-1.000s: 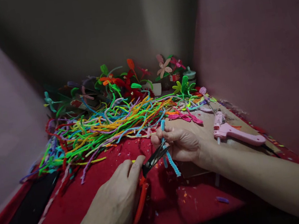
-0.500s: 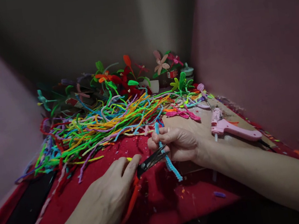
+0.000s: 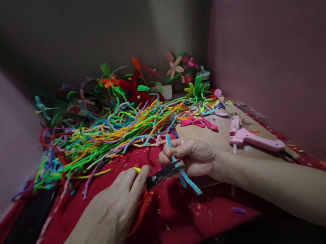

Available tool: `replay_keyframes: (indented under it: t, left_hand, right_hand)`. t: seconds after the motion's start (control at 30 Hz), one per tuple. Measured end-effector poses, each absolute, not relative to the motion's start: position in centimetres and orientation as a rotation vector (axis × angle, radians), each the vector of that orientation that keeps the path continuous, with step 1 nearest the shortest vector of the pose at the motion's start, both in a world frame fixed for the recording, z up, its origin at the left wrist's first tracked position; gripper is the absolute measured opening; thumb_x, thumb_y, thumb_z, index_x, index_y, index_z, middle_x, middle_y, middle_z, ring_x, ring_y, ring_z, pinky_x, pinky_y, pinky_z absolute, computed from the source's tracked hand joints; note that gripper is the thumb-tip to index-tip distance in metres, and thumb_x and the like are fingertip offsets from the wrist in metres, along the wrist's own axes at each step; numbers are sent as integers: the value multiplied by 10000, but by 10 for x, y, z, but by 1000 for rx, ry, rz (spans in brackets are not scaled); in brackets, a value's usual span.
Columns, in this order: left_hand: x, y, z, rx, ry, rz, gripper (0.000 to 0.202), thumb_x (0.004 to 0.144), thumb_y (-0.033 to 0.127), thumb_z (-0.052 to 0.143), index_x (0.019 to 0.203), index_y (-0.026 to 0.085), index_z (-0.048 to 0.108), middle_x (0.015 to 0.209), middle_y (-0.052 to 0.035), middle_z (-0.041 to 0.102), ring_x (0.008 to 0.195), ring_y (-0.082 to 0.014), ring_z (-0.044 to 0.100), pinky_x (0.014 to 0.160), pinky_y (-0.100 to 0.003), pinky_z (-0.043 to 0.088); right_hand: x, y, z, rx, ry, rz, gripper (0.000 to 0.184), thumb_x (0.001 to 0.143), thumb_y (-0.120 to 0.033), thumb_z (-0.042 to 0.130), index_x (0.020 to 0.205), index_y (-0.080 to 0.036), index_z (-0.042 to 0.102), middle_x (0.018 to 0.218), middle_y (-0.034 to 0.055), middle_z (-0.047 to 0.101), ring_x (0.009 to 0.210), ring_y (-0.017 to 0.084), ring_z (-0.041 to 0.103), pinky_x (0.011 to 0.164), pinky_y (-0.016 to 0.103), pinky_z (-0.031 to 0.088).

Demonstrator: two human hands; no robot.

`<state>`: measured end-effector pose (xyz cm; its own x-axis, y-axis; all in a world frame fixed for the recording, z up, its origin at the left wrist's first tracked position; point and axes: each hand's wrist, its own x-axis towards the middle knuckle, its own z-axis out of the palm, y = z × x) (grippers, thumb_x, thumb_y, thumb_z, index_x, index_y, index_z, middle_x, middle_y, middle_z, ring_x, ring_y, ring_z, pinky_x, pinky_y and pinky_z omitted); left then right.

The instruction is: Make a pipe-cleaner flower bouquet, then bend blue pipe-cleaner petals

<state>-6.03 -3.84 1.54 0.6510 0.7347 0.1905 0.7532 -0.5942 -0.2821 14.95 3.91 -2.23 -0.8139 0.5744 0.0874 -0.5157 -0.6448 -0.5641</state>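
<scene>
My left hand (image 3: 127,191) grips a pair of scissors (image 3: 161,174) with red and yellow handles and dark blades. The blades reach right, across a light blue pipe cleaner (image 3: 192,183). That pipe cleaner is pinched between the thumb and fingers of my right hand (image 3: 192,154). It looks folded, with its loop sticking up above the fingers and its tails hanging below the blades. Whether the blades have cut into it, I cannot tell. Behind my hands lies a big heap of pipe cleaners (image 3: 128,131) in many colours.
A pink glue gun (image 3: 253,141) lies on a brown board (image 3: 220,138) to the right, near pink pipe-cleaner petals (image 3: 198,122). Pipe-cleaner flowers (image 3: 175,68) and a lidded jar (image 3: 203,76) stand at the back. Small scraps, one a purple piece (image 3: 238,210), dot the red cloth (image 3: 190,229).
The light blue tails have swung slightly right and spread apart below the blades. My left hand and the scissors have shifted a little left. The whole view has moved slightly.
</scene>
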Motion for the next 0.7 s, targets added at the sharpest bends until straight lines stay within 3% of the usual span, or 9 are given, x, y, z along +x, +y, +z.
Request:
replay_keyframes:
  t: [0.1,0.4,0.7]
  left_hand:
    - [-62,-37,14,-2547,-1177,-93,553,762,-42,238,1184,127,553,1015,-110,674,879,-207,651,656,-271,557]
    - [-70,-37,13,-2544,-1155,-119,542,753,-31,272,1181,144,555,1060,-116,664,986,-239,625,807,-344,538]
    - [-63,-42,19,-2582,-1008,-212,487,798,1,238,1156,118,546,992,-125,679,879,-214,654,693,-280,556]
  right_hand:
    - [150,38,-21,-135,-790,2411,157,636,-133,748,695,-103,605,641,4,626,484,49,496,496,158,426]
    - [149,38,-23,-135,-767,2397,166,636,-126,747,693,-96,594,650,17,625,551,56,549,547,145,455]
    - [152,44,-20,-237,-650,2408,74,726,-70,650,740,-96,583,693,25,646,470,39,535,557,178,493]
